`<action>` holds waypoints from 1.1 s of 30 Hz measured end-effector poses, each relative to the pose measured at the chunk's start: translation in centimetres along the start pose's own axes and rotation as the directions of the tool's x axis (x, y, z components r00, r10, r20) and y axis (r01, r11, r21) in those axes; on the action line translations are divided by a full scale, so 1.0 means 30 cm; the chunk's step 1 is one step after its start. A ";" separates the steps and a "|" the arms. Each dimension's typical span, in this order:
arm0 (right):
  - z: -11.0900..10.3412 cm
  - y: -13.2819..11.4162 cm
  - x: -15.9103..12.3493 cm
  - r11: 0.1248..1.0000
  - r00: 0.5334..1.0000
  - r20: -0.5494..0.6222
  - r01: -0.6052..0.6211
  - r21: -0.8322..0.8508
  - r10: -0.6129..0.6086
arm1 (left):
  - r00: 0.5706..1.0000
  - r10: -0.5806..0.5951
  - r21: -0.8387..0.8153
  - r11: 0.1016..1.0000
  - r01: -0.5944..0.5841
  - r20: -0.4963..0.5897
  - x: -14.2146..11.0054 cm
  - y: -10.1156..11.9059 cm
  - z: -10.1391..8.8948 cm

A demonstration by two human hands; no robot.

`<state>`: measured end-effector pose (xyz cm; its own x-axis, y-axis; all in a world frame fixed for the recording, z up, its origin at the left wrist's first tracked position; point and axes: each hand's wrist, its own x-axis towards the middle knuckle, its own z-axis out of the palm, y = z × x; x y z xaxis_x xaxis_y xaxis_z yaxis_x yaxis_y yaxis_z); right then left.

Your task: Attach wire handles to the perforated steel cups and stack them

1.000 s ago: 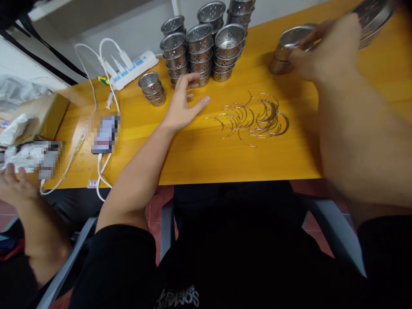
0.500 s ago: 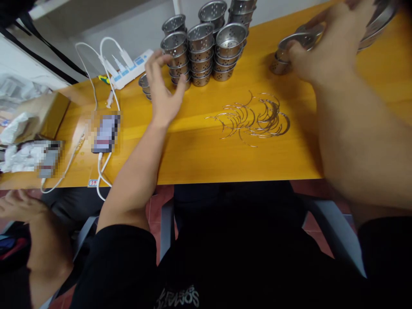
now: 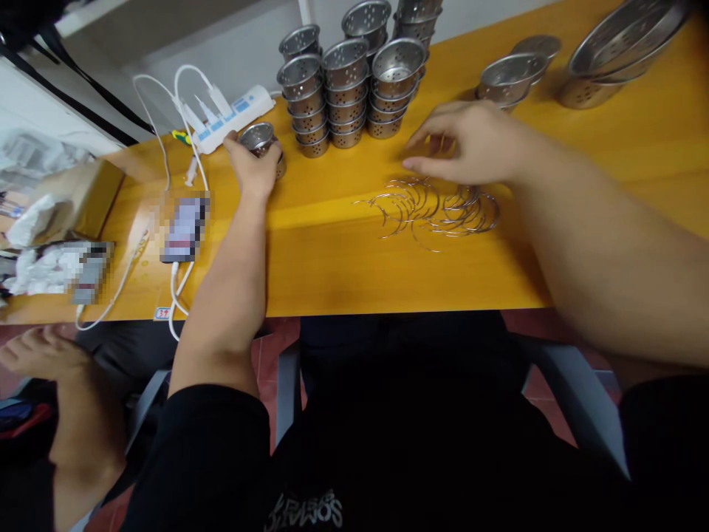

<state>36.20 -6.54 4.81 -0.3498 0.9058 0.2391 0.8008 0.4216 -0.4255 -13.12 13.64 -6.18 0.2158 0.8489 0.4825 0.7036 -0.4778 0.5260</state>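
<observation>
My left hand [image 3: 252,166] is wrapped around a short stack of perforated metal cups [image 3: 258,136] left of the taller stacks, thumb on one side and fingers on the other. Over the middle right of the table, my right hand [image 3: 470,140] has its thumb and bent fingers apart, with nothing seen between them. Just below it lies a loose heap of thin curved metal wires [image 3: 443,209]. Several tall stacks of the same cups [image 3: 346,96] stand between the hands, toward the wall.
Beyond my right hand are a perforated cup [image 3: 509,80], a flat metal disc [image 3: 538,47] and larger perforated bowls [image 3: 592,89]. A power strip [image 3: 235,112], a charging phone [image 3: 185,229] and a cardboard box [image 3: 103,192] lie left. Another person's hand [image 3: 47,353] is at lower left.
My left hand has moved left and down from beside the tall stacks onto the short cup stack. My right hand has left the cups at the right and moved left toward the wires.
</observation>
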 end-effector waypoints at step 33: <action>0.099 0.049 -0.003 0.983 0.967 0.247 -0.011 -0.183 0.057 | 0.959 -0.008 -0.316 0.945 -0.085 -0.282 0.051 -0.041 0.055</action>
<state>35.97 -5.89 1.57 -0.4131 0.9106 -0.0086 0.8800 0.3968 -0.2611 -12.55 15.90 -7.25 0.0103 0.7546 0.6561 0.4328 -0.5949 0.6773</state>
